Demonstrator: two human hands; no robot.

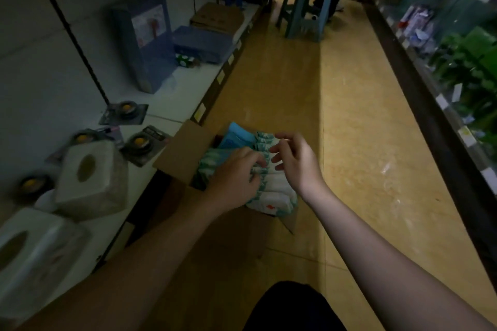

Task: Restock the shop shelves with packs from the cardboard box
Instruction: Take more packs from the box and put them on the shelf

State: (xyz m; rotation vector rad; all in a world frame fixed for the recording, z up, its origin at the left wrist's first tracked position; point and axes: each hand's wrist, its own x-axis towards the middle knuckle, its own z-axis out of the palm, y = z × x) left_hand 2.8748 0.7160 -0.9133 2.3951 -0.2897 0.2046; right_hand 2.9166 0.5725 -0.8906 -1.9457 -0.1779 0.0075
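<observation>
**Two hands at the cardboard box point(183, 153): picking out packs point(277, 196)**

Box open on the floor at 12 o'clock, just beside the low shelf point(166, 105) at 9 o'clock, presumably for a short lift across. White-and-teal packs ranged in a row inside. Fingers of the left hand point(236, 177) curled into the row, gripping packs there, likely to pull them free. Fingers of the right hand point(294, 161) loosely bent just above the same row, holding nothing, apparently ready to steady the rest.

Nothing here can be read. The price tags point(199, 111) on the shelf point(174, 94) edge, the print on the packs point(277, 188) in the cardboard box point(180, 150) and the picture label on the blue box point(142, 37) are all too blurred.
</observation>
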